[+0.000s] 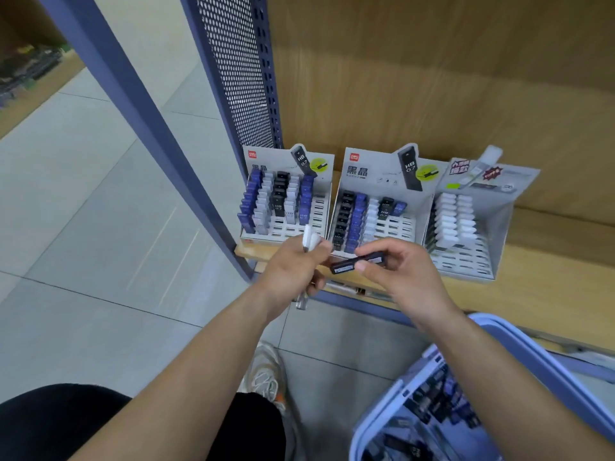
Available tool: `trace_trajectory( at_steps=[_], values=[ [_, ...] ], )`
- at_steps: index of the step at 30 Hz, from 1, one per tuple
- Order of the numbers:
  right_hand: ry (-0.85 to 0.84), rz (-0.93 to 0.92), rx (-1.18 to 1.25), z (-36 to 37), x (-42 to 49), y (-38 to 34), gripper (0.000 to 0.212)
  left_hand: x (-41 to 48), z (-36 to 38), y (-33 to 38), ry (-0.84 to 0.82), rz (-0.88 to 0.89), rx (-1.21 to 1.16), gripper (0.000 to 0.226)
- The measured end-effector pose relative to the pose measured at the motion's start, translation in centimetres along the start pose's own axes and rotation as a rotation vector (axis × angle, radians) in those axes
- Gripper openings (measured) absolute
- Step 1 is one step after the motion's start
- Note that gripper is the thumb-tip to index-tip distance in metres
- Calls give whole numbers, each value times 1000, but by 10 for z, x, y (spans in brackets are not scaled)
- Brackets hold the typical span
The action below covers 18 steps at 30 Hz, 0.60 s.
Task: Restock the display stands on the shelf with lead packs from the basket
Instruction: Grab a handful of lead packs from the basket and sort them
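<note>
Three grey display stands sit side by side on the wooden shelf: the left stand (319, 214), the middle stand (404, 227) and the right stand (492, 227). Each holds rows of black, blue or white lead packs, with several slots bare. In front of the left and middle stands, my left hand (289, 271) grips a few white lead packs (310, 239) that stick up from the fist. My right hand (404, 274) pinches a black lead pack (347, 266) lying sideways, its tip close to my left hand. The blue basket (509, 344) with loose packs stands at the lower right.
A blue perforated shelf upright (239, 71) rises left of the stands. The wooden shelf edge (253, 252) runs just behind my hands. Tiled floor lies to the left, and my shoe (266, 374) and dark trouser leg are below.
</note>
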State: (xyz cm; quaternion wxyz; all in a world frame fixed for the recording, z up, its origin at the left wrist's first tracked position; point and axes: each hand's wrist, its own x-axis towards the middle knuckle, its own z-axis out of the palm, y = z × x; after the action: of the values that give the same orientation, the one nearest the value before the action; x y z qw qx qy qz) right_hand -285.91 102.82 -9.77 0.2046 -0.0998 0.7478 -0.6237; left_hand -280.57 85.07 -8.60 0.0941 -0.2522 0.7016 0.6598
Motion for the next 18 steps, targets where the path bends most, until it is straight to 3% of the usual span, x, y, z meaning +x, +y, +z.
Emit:
trace_trajectory(
  at_steps=[5, 8, 13, 18],
  values=[
    [22, -34, 10, -15, 0, 6, 22, -3, 15, 1, -118, 10, 110, 19],
    [53, -49, 36, -24, 0, 9, 28, 1, 23, 1, -106, 19, 100, 16],
    [252, 27, 74, -49, 19, 9, 34, 10, 31, -2, -54, -6, 77, 11],
    [299, 14, -146, -78, 66, 14, 24, 17, 29, -8, -20, -69, -10, 12]
  ],
)
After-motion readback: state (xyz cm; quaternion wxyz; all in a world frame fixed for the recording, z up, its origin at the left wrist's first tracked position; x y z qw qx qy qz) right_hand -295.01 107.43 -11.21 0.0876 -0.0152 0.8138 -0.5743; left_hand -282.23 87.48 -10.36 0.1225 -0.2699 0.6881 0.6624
